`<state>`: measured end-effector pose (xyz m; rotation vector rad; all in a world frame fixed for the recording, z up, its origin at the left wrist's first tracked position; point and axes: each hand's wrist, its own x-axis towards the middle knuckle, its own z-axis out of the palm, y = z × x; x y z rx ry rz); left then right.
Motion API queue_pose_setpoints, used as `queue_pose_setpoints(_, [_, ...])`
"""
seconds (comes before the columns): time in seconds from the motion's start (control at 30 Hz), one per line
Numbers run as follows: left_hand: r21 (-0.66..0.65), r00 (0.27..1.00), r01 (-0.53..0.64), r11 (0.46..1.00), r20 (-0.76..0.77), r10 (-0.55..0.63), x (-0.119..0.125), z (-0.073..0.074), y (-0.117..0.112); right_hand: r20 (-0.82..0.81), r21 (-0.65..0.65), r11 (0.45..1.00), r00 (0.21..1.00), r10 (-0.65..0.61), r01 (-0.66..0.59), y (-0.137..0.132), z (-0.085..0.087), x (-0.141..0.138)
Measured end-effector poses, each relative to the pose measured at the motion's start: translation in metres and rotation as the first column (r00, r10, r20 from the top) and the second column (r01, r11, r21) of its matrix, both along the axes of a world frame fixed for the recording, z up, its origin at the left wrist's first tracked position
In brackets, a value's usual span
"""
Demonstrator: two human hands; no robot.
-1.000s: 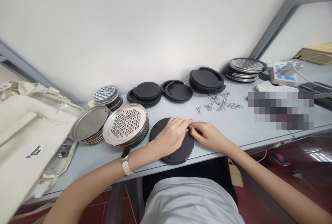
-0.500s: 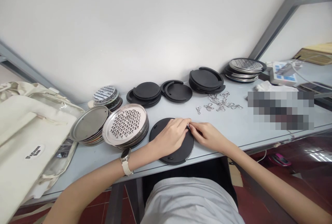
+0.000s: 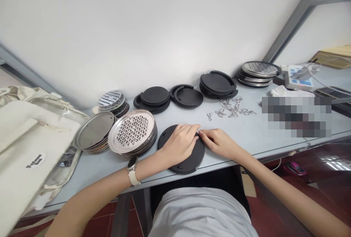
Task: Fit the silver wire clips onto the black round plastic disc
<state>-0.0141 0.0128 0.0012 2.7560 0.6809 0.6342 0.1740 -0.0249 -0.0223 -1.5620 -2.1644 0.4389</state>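
A black round plate point(image 3: 197, 160) lies near the table's front edge. My left hand point(image 3: 181, 140) lies across it, fingers closed together and curled over the upper right rim. At that same rim, my right hand point(image 3: 219, 142) pinches with thumb and forefinger. Whatever is between those fingertips is too small and hidden to name. The fingertips of both hands almost touch. Beyond them, several wire clips point(image 3: 233, 109) are scattered. Left of the plate stands a stack of round metal grater discs point(image 3: 133, 132).
Another stack of metal discs point(image 3: 94, 131) leans beside a cream bag point(image 3: 22, 138). Along the wall are black round plates point(image 3: 155, 96), black plates with raised rims point(image 3: 189, 97), a taller stack point(image 3: 218, 83) and grater discs in black holders point(image 3: 259, 69). A power strip point(image 3: 298, 78) sits right.
Both hands stay at the plate's upper right rim, with only a slight shift of the fingertips. The plate and the stacks have not visibly moved.
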Motion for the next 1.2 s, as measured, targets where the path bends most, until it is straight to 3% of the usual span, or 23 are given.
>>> queue_pose_setpoints(0.33, [0.003, 1.0, 0.011, 1.0, 0.014, -0.011, 0.0, -0.0003, 0.0004, -0.029, 0.005, 1.0, 0.999, 0.016, -0.016, -0.0007, -0.0037, 0.0017])
queue_pose_setpoints(0.8, [-0.099, 0.996, 0.044, 0.994, 0.075, -0.036, -0.0007, -0.0053, 0.0025, -0.049, -0.018, 1.0, 0.999, -0.008, 0.007, -0.0025, -0.0006, 0.0003])
queue_pose_setpoints(1.2, [-0.181, 0.996, 0.038, 0.983, 0.084, -0.024, -0.001, -0.0066, 0.0042, 0.065, 0.006, 1.0, 0.998, -0.003, 0.003, -0.0005, -0.0029, 0.0002])
